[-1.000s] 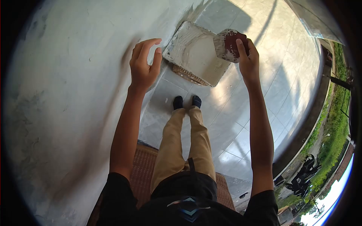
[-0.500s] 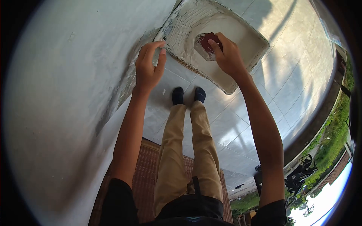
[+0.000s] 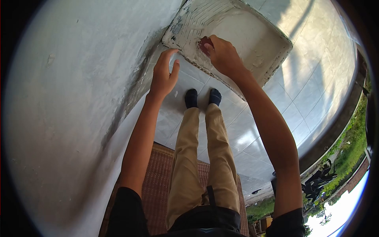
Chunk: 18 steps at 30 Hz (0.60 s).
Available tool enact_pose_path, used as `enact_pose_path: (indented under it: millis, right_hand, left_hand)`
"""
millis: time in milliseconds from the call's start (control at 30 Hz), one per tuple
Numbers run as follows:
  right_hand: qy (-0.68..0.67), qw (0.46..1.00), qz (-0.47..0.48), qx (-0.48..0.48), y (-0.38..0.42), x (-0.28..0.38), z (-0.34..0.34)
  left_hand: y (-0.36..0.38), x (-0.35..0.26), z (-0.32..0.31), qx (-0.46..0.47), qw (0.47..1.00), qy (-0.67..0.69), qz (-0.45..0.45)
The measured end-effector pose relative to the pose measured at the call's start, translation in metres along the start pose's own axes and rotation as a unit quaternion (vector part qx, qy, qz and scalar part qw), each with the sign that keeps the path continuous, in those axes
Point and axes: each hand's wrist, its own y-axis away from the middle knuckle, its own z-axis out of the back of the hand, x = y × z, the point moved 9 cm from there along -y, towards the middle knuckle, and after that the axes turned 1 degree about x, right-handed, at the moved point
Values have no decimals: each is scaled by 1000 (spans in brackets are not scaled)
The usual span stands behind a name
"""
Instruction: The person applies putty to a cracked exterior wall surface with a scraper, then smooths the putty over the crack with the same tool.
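A paint tray (image 3: 197,65) with a ridged slope lies on the floor at the top of the view, smeared with off-white paste (image 3: 241,24). My right hand (image 3: 227,57) is closed on a dark red scraper (image 3: 204,45), its fingers on one side and the thumb on the other. The scraper sits over the paste, near the ridged part of the tray, and its lower edge is partly covered. Beside the tray's near left rim, my left hand (image 3: 164,77) is open, thumb and fingers apart with nothing between them.
A pale plastered wall (image 3: 71,98) rises close along the left. Grey floor tiles (image 3: 244,122) run under the tray and my socked feet (image 3: 191,98). Behind my feet lies a reddish-brown woven mat (image 3: 152,183). Grass (image 3: 347,148) shows beyond the floor's edge at right.
My right hand has moved the scraper left towards the ridged part of the tray and turned it more edge-on. My left hand appears slightly lower and further right, as the view has shifted too.
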Motion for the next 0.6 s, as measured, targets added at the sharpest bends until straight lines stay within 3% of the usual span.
enact_pose_path:
  millis: [600]
  right_hand:
    - [-49,998,0,43,-23,-5,-11]
  left_hand:
    - [1,-1,-1,39,999,11,17]
